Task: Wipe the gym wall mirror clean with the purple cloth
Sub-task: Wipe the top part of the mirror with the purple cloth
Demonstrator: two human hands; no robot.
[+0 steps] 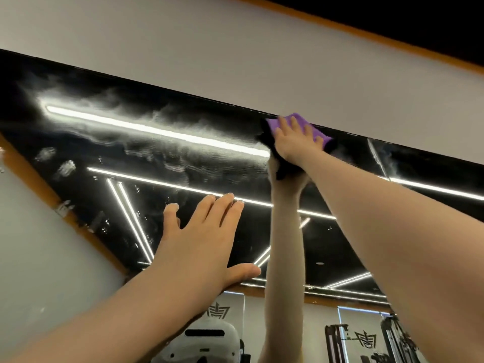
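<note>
The wall mirror [110, 153] fills the middle of the view and reflects a dark ceiling with white light strips. Hazy smears and drops cover its upper left part. My right hand [296, 142] reaches up to the mirror's top edge and presses the purple cloth [301, 121] flat against the glass with straight, spread fingers. Part of the cloth sticks out above and to the right of the fingers. My left hand [207, 239] lies flat on the glass lower down, fingers straight and spread. The reflection of my right arm [285, 244] shows between the two arms.
A pale wall [235, 56] runs above the mirror's top edge, with an orange band and a dark ceiling above it. Low in the mirror I see reflected gym machines [340, 341] and a white headset [207, 339].
</note>
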